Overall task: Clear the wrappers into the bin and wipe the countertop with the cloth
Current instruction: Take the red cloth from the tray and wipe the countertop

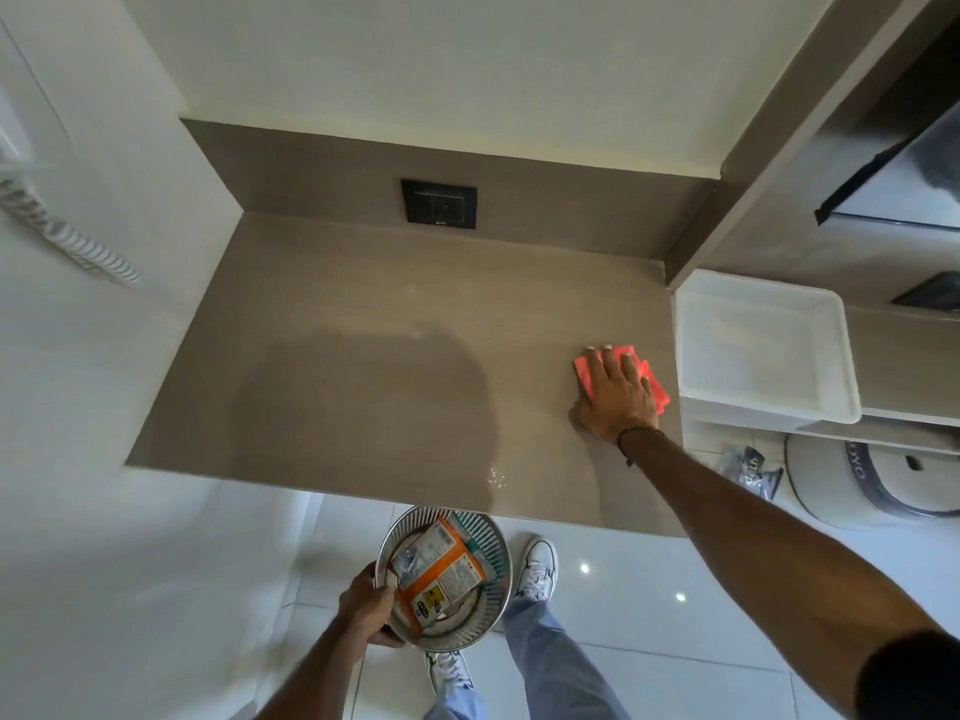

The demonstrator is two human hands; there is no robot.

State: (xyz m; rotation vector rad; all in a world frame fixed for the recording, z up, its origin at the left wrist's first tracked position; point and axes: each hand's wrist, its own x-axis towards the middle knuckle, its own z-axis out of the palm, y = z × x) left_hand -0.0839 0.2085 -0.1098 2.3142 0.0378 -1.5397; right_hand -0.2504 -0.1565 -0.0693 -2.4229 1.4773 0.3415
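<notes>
My left hand (pixel 366 605) grips the rim of a round metal mesh bin (pixel 491 543), held below the front edge of the brown countertop (pixel 363 314). Inside the bin lies an orange and white wrapper (pixel 441 574). My right hand (pixel 618 392) lies flat, fingers spread, on a folded orange-red cloth (pixel 660 394) at the right side of the countertop. The cloth is mostly hidden under the hand. No wrappers show on the countertop.
A white plastic tray (pixel 841 356) sits just right of the cloth on a lower shelf. A black wall socket (pixel 439 203) is in the backsplash. A coiled white phone cord (pixel 67 236) hangs on the left wall. Glossy white floor tiles and my shoes are below.
</notes>
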